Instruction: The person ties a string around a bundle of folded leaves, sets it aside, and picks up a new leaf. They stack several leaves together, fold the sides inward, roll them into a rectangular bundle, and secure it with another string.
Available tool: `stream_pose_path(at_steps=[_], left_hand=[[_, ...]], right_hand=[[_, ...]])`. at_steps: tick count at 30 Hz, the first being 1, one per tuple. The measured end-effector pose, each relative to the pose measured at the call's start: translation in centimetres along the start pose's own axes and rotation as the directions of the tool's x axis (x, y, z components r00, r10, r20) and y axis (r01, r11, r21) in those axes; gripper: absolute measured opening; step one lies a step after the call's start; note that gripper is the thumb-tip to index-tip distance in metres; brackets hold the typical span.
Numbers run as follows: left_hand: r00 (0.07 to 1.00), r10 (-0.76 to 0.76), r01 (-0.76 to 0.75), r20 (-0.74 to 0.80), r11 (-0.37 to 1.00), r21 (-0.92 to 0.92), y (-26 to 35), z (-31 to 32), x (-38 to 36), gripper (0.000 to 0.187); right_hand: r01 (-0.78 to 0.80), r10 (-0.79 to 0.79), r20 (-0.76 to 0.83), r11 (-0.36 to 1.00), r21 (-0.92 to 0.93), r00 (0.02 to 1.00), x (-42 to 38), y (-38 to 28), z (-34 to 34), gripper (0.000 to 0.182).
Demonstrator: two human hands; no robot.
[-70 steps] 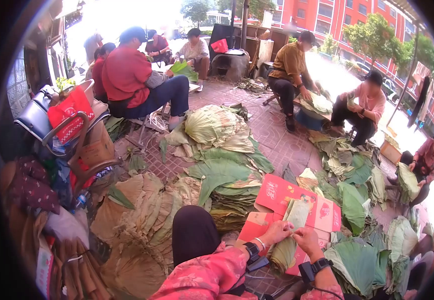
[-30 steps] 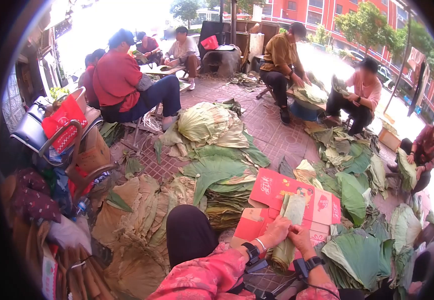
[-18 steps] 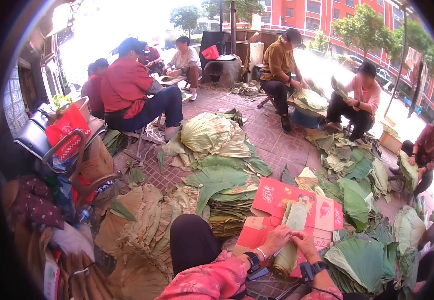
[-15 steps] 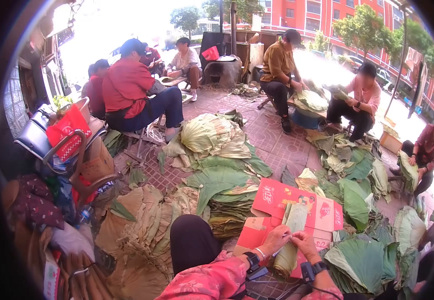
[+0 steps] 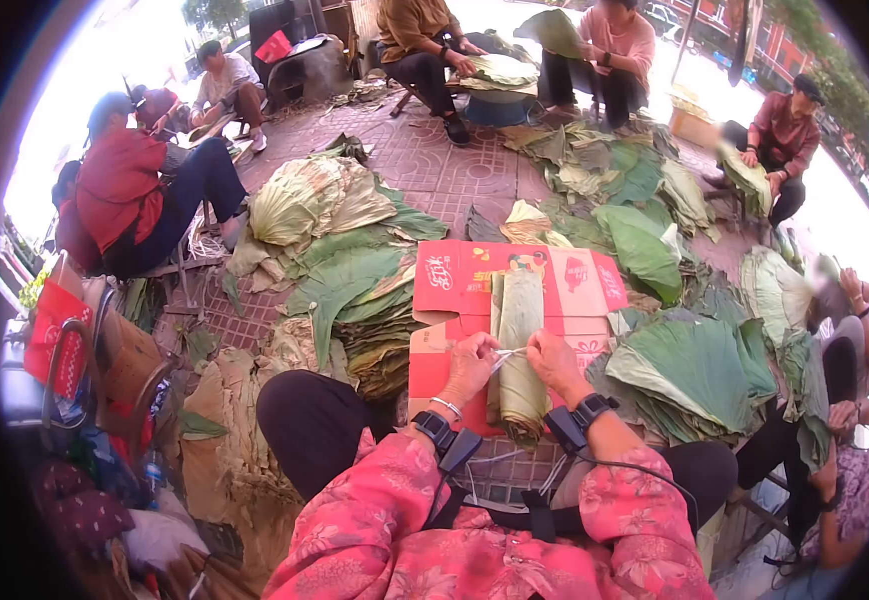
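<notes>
A long roll of dried lotus leaves [image 5: 522, 310] lies lengthwise in front of me on a flattened red cardboard box [image 5: 580, 280]. Across the roll's middle runs a thin white string [image 5: 506, 353]. At the roll's left side, my left hand [image 5: 469, 368] is closed with its fingers pinching the string. My right hand [image 5: 555, 360], also closed, pinches the string at the right side, close to the leaves. Exactly how the string lies between the fingertips is too small to tell.
A tall pile of lotus leaves [image 5: 355, 290] stands left of the box, and green leaves [image 5: 690, 370] are heaped at the right. Brown leaves [image 5: 225, 440] spread by my left knee. Several people sit around, handling leaves; a co-worker's hand [image 5: 842, 415] is near at right.
My view has turned to the right and down, so the roll now appears upright and central. My hands have moved slightly apart, with the white string showing between them.
</notes>
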State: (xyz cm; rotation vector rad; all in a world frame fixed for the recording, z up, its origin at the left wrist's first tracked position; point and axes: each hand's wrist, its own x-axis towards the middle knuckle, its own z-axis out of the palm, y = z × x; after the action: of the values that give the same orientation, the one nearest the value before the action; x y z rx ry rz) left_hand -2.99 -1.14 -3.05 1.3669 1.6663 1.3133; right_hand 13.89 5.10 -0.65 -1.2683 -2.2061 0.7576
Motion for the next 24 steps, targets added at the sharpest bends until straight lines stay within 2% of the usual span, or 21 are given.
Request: stream_pose_path(at_steps=[2,4,5,7,8,11,12,13,15,18,21,22,24], left_hand=[[1.000,-0.012,0.012,-0.011,1.000,0.002,-1.3,-0.3,0.6,0.018],[0.999,-0.041,0.041,-0.026,0.999,-0.016,-1.7,-1.0,0.8,0.026],[0.993,-0.119,0.118,-0.015,0.991,-0.057,-1.8,-1.1,0.9,0.029],[0.961,-0.275,0.276,0.022,0.952,-0.131,1.3,-1.8,0.4,0.036],[0.942,-0.318,0.327,0.110,0.942,-0.073,1.1,-1.7,0.6,0.047],[0.980,-0.144,0.142,0.135,0.990,0.020,0.5,-0.4,-0.5,0.059],[0.968,-0.169,0.171,0.188,0.985,0.007,2.4,-0.7,-1.1,0.062],[0.961,-0.182,0.219,0.206,0.960,-0.174,2.0,-0.4,-1.2,0.061],[0.947,-0.201,0.305,0.250,0.807,-0.506,1.5,0.1,-1.5,0.062],[0.941,-0.248,0.335,0.232,0.574,-0.747,2.5,0.0,-0.5,0.062],[0.974,-0.174,0.220,0.143,0.602,-0.767,4.1,-0.6,1.8,0.063],[0.982,-0.147,0.186,0.121,0.608,-0.772,3.6,-0.3,2.8,0.063],[0.970,-0.235,0.241,0.066,0.876,-0.418,3.2,-0.4,3.7,0.066]], right_hand=[[-0.009,0.010,-0.029,0.999,0.047,1.000,0.0,1.1,0.5,0.013],[-0.032,0.070,-0.137,0.963,0.266,0.988,-0.6,2.3,0.6,0.014],[-0.026,0.103,-0.189,0.928,0.370,0.977,-0.6,2.8,0.6,0.014],[-0.188,0.257,-0.107,0.882,0.433,0.961,-0.8,4.2,1.0,0.019],[-0.263,0.327,-0.064,0.849,0.459,0.943,-1.0,4.8,1.0,0.022],[-0.368,0.393,0.047,0.801,0.472,0.918,-1.8,4.1,0.9,0.032],[-0.378,0.390,0.095,0.761,0.528,0.916,-2.0,3.2,0.8,0.040],[-0.413,0.404,0.161,0.683,0.603,0.901,-2.4,2.6,0.2,0.043],[-0.478,0.404,0.294,0.502,0.721,0.866,-3.2,1.2,-1.3,0.047],[-0.294,0.323,0.142,0.494,0.818,0.936,-3.2,1.1,-0.9,0.054],[-0.284,0.293,0.151,0.488,0.826,0.944,-1.5,-0.9,-3.0,0.056],[-0.259,0.281,0.117,0.546,0.797,0.953,-0.3,-0.6,-3.2,0.057],[-0.204,0.253,0.046,0.647,0.735,0.966,1.4,-0.2,-3.6,0.060]])
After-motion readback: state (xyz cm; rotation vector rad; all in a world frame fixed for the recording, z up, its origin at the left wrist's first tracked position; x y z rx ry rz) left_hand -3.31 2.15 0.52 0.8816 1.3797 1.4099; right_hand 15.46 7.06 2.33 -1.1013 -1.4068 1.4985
